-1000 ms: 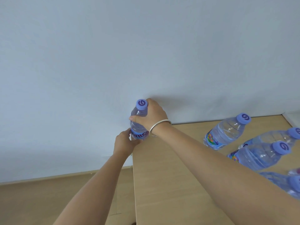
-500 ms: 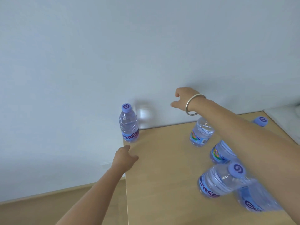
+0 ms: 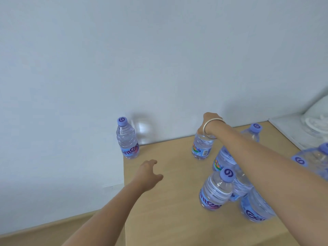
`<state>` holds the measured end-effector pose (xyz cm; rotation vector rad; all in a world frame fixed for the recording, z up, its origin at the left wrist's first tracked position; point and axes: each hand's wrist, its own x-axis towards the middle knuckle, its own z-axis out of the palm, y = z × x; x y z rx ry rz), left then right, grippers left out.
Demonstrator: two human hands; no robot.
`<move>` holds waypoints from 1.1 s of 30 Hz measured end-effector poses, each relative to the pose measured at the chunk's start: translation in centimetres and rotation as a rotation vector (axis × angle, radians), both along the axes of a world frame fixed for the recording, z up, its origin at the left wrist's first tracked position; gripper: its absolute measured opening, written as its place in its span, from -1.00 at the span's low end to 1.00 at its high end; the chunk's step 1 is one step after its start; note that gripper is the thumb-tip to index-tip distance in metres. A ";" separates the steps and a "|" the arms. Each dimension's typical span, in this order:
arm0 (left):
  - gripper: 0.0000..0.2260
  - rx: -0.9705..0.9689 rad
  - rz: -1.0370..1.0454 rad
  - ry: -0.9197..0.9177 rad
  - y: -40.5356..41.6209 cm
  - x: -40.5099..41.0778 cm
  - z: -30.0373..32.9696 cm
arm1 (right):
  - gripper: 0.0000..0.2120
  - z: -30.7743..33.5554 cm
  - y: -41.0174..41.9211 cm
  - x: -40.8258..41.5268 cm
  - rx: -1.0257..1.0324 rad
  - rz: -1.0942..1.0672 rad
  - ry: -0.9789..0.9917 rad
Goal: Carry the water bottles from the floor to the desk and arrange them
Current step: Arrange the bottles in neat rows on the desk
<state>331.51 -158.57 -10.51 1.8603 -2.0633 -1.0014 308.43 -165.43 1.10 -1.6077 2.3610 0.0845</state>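
A clear water bottle with a purple cap (image 3: 126, 139) stands upright alone at the back left corner of the wooden desk (image 3: 170, 201), against the wall. My right hand (image 3: 208, 123), wearing a silver bangle, is closed over the top of a second bottle (image 3: 201, 148) standing near the back edge; its cap is hidden under the hand. My left hand (image 3: 148, 172) hovers open over the desk's left side, holding nothing. Several more bottles cluster at the right, one upright in front (image 3: 216, 190), others partly hidden behind my right forearm.
A pale wall runs behind the desk. The desk's left edge drops to a wooden floor (image 3: 44, 235). A white surface with a crumpled white thing (image 3: 314, 121) adjoins the desk at the far right.
Both hands let go of the corner bottle. My right hand swung right and came down onto the top of another bottle. My left hand drew back over the desk.
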 end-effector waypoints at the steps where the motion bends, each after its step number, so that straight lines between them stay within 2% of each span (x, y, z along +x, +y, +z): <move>1: -0.45 0.001 -0.007 0.000 0.2 -0.1 0.1 | -0.81 -0.2 0.1 0.1 0.000 0.002 -0.002; 4: -0.45 0.004 -0.012 0.016 0.5 0.0 0.3 | -0.85 -0.6 0.2 0.2 -0.039 0.034 0.013; 8: -0.42 -0.018 -0.028 0.023 0.9 0.6 0.9 | -0.76 0.6 0.8 0.8 -0.044 0.143 -0.050; 10: -0.38 -0.016 -0.024 0.044 0.9 1.1 1.4 | -0.65 1.9 1.0 1.5 -0.025 0.283 -0.093; 13: -0.29 0.034 0.056 0.205 0.8 1.9 2.6 | -0.56 4.5 1.8 3.2 -0.033 0.550 -0.120; 17: -0.20 0.158 0.024 0.399 1.5 3.1 4.7 | -0.63 8.1 3.4 6.0 -0.042 0.796 -0.265; 19: -0.24 0.224 -0.041 0.532 2.2 3.6 5.4 | -0.65 9.4 4.3 7.4 -0.031 0.901 -0.342; 21: -0.42 0.297 -0.108 0.655 3.1 4.2 5.9 | -0.63 10.2 4.9 8.8 -0.040 0.976 -0.406; 23: -0.52 0.317 -0.113 0.709 3.9 4.7 6.0 | -0.57 10.4 5.0 9.7 -0.029 1.001 -0.462; 28: -0.44 0.158 0.169 0.826 5.4 5.2 4.9 | -0.32 9.6 4.1 10.5 0.002 0.956 -0.580; 31: -0.43 0.073 0.273 0.894 6.0 4.5 4.6 | -0.39 8.6 3.8 10.8 -0.033 0.817 -0.806; 33: -0.44 -0.008 0.383 0.882 5.9 3.8 4.8 | -0.50 7.6 4.0 11.5 -0.015 0.744 -0.867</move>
